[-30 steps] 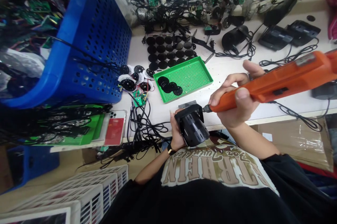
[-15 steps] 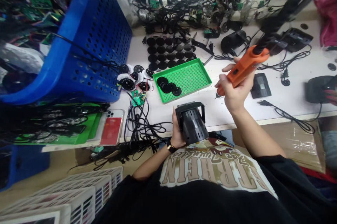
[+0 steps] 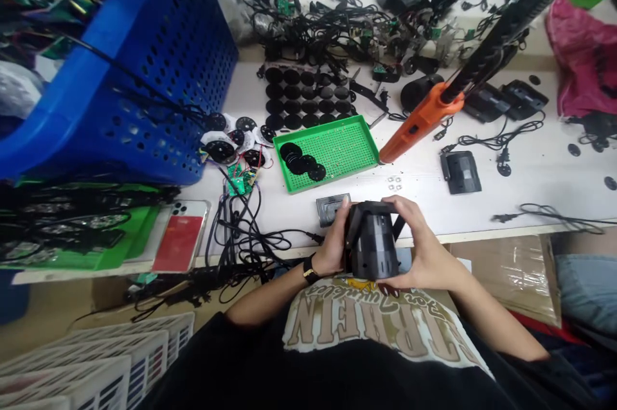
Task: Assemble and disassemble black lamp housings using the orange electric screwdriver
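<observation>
Between my hands, just in front of my shirt, is a black plastic housing [image 3: 375,246] with slots in its side and a bracket at its top. My left hand [image 3: 331,248] grips its left side. On the other side, my right hand [image 3: 421,252] has fingers at the top and bottom of the housing. An orange power screwdriver [image 3: 417,124] hangs tilted from a black coiled line, beyond my right hand. Close to my left fingertips lies a dark rectangular plastic piece [image 3: 332,208]. Four-ish small pale rings, several in all [image 3: 395,183], lie on the table.
A green perforated tray [image 3: 351,173] holds several black discs. Left of it stand a blue basket [image 3: 193,56] and wired speaker-like parts [image 3: 220,150]. More black discs [image 3: 308,92] lie in rows behind. Black housings [image 3: 463,172] and tangled cables [image 3: 318,24] cover other table areas.
My right hand has let go of the orange screwdriver and come down to the black housing. The housing has shifted slightly right and turned more upright. The dark rectangular piece now shows.
</observation>
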`<state>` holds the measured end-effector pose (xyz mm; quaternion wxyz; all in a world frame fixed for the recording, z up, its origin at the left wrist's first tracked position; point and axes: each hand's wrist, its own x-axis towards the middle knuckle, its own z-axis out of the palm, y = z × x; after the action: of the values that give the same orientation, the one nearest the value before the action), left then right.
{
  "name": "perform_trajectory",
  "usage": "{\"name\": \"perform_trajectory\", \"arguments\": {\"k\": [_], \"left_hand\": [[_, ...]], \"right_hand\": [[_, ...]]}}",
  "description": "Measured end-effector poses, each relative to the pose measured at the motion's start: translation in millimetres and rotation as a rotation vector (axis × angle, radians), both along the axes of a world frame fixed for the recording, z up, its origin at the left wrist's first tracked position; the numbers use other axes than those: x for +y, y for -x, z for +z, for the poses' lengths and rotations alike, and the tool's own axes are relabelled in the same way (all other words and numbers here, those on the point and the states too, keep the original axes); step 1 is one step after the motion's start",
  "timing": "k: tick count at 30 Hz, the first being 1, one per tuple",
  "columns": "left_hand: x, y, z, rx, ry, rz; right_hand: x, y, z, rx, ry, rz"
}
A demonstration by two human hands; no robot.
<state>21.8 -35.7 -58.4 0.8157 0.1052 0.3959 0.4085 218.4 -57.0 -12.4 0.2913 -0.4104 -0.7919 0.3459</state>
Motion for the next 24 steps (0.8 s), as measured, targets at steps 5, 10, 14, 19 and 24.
{"name": "perform_trajectory", "arguments": {"k": [5,10,14,19,24], "left_hand": [[3,-1,-3.2,0.001,0.049,0.041],[7,6,1.1,-0.127,0.05,0.081],[8,10,1.7,-0.143,-0.016,0.134],[14,22,3.7,-0.105,-0.096,0.227],[18,41,3.9,0.015,-0.094,0.371]], "right_hand": [[6,-45,-10.8,0.024,-0.023,-0.23],[30,-107,-57.8,-0.182,-0.092,-0.439],[37,-135,-91.7,-0.263,-0.009,-0.479],[29,-114,-79.3,-0.445,-0.242,-0.453],[9,-29,-47.3,-0.105,-0.221,-0.387]]}}
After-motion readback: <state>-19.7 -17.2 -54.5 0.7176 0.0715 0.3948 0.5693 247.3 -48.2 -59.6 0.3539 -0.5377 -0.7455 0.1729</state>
